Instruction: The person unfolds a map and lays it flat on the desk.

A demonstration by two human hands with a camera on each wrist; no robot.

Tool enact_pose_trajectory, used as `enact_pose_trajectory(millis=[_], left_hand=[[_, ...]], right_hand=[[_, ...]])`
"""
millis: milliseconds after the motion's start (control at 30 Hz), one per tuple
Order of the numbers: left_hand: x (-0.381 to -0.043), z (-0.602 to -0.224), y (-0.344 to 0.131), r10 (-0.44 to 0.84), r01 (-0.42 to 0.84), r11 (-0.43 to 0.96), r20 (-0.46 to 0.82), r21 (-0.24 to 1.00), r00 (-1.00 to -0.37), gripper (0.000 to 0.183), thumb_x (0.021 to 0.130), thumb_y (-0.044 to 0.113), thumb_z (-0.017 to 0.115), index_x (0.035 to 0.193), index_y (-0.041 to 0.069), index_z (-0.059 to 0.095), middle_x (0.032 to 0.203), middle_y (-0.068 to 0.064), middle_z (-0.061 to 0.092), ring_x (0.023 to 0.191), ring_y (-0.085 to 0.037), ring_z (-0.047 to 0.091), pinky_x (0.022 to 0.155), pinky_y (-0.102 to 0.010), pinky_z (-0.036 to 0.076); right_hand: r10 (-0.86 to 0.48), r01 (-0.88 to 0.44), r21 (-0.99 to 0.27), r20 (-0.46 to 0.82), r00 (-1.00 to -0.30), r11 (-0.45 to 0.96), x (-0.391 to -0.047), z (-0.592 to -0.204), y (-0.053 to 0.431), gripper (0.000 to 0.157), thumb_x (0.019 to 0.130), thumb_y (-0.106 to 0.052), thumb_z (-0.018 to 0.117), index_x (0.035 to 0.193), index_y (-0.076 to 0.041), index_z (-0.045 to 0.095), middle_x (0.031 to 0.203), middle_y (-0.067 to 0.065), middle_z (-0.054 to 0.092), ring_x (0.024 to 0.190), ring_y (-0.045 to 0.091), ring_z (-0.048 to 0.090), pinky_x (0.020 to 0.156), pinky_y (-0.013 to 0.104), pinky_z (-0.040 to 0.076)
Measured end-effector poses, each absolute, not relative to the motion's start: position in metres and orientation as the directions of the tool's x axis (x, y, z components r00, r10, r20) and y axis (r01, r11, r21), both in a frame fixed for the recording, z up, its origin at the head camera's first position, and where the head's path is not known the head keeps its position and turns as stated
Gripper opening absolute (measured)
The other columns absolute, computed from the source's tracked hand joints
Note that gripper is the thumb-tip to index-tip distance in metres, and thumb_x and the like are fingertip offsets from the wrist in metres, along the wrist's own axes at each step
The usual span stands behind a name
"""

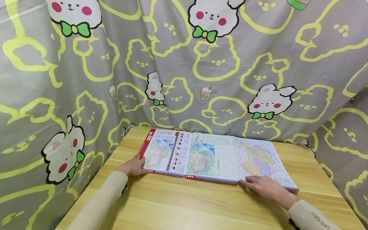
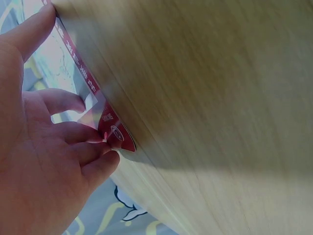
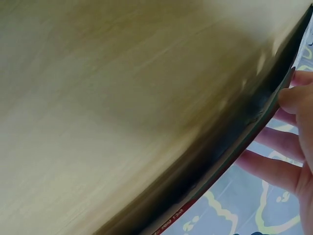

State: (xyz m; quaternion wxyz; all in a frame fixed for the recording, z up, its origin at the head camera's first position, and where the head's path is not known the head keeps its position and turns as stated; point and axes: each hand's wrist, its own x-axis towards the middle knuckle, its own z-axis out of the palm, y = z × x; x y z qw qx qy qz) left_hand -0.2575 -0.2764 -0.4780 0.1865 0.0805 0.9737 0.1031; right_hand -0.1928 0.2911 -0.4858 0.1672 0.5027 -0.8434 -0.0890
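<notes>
A long fold-out map [image 1: 201,156] lies across the wooden table, its three printed panels side by side, with red tabs along the front edge and a red strip at the left end. My left hand [image 1: 134,165] holds its front left corner. In the left wrist view, the thumb is at the front edge and curved fingertips [image 2: 110,152] meet the red corner. Toward the right end, my right hand [image 1: 263,186] grips the front edge of the map, thumb at the edge and fingers behind it. There, the right wrist view shows the map's edge [image 3: 264,110] bowed, with a dark gap beneath.
The wooden table [image 1: 178,204] extends in front of the map and to its right. A grey curtain [image 1: 178,64] printed with cartoon rabbits and yellow outlines hangs close behind the table and along its sides.
</notes>
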Motion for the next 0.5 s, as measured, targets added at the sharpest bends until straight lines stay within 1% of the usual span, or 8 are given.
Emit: enact_pose_trajectory(millis=[33, 67, 133, 200, 233, 333, 500], left_hand=[[-0.2579, -0.4782, -0.2768, 0.198, 0.122, 0.965, -0.345, 0.230, -0.917, 0.093, 0.082, 0.053, 0.064, 0.144, -0.008, 0.030, 0.148, -0.037, 0.013, 0.136, -0.049, 0.016, 0.104, -0.060, 0.025], [-0.2580, -0.4784, -0.2772, 0.200, 0.125, 0.965, -0.345, 0.229, -0.917, 0.093, 0.082, 0.053, 0.064, 0.144, -0.008, 0.030, 0.148, -0.036, 0.013, 0.136, -0.049, 0.017, 0.103, -0.060, 0.025], [-0.2587, -0.4793, -0.2780, 0.205, 0.131, 0.965, -0.341, 0.227, -0.918, 0.093, 0.082, 0.052, 0.065, 0.143, -0.008, 0.030, 0.148, -0.037, 0.014, 0.135, -0.049, 0.017, 0.103, -0.061, 0.026], [-0.2589, -0.4801, -0.2786, 0.206, 0.132, 0.965, -0.341, 0.228, -0.917, 0.093, 0.082, 0.052, 0.065, 0.143, -0.008, 0.030, 0.148, -0.037, 0.013, 0.135, -0.049, 0.017, 0.103, -0.061, 0.026], [-0.2587, -0.4803, -0.2788, 0.203, 0.128, 0.965, -0.343, 0.229, -0.917, 0.093, 0.082, 0.052, 0.065, 0.144, -0.007, 0.030, 0.148, -0.036, 0.013, 0.135, -0.049, 0.017, 0.103, -0.061, 0.026], [-0.2585, -0.4811, -0.2794, 0.198, 0.118, 0.965, -0.350, 0.236, -0.916, 0.093, 0.082, 0.053, 0.065, 0.145, -0.006, 0.029, 0.148, -0.036, 0.012, 0.136, -0.049, 0.015, 0.103, -0.061, 0.024], [-0.2601, -0.4822, -0.2808, 0.194, 0.105, 0.961, -0.352, 0.257, -0.916, 0.095, 0.082, 0.054, 0.064, 0.145, -0.007, 0.027, 0.149, -0.036, 0.010, 0.136, -0.049, 0.013, 0.104, -0.061, 0.023]], right_hand=[[-0.881, -0.821, 0.321, 0.194, -0.431, 0.472, -0.1928, -0.4864, 0.2906, 0.033, 0.100, -0.012, 0.040, 0.122, -0.015, 0.065, 0.104, 0.010, 0.066, 0.081, 0.023, 0.065, 0.049, 0.031, 0.050], [-0.883, -0.822, 0.322, 0.190, -0.429, 0.469, -0.1928, -0.4870, 0.2898, 0.032, 0.098, -0.011, 0.044, 0.122, -0.014, 0.065, 0.103, 0.010, 0.066, 0.081, 0.023, 0.065, 0.049, 0.031, 0.050], [-0.884, -0.823, 0.323, 0.174, -0.434, 0.467, -0.1924, -0.4880, 0.2884, 0.037, 0.086, -0.008, 0.058, 0.122, -0.015, 0.065, 0.103, 0.009, 0.066, 0.082, 0.023, 0.065, 0.050, 0.031, 0.050], [-0.882, -0.823, 0.317, 0.152, -0.446, 0.470, -0.1921, -0.4894, 0.2871, 0.043, 0.080, -0.006, 0.065, 0.122, -0.015, 0.065, 0.104, 0.009, 0.065, 0.082, 0.023, 0.065, 0.050, 0.031, 0.051], [-0.881, -0.824, 0.315, 0.141, -0.451, 0.472, -0.1919, -0.4899, 0.2867, 0.045, 0.078, -0.006, 0.067, 0.122, -0.015, 0.064, 0.104, 0.008, 0.065, 0.083, 0.023, 0.065, 0.050, 0.031, 0.050], [-0.875, -0.819, 0.314, 0.111, -0.471, 0.481, -0.1916, -0.4914, 0.2863, 0.047, 0.077, -0.006, 0.071, 0.122, -0.017, 0.064, 0.105, 0.006, 0.065, 0.084, 0.022, 0.064, 0.049, 0.030, 0.049], [-0.868, -0.805, 0.335, 0.108, -0.484, 0.490, -0.1929, -0.4944, 0.2858, 0.046, 0.078, -0.007, 0.069, 0.122, -0.020, 0.065, 0.104, 0.005, 0.064, 0.084, 0.021, 0.063, 0.046, 0.030, 0.048]])
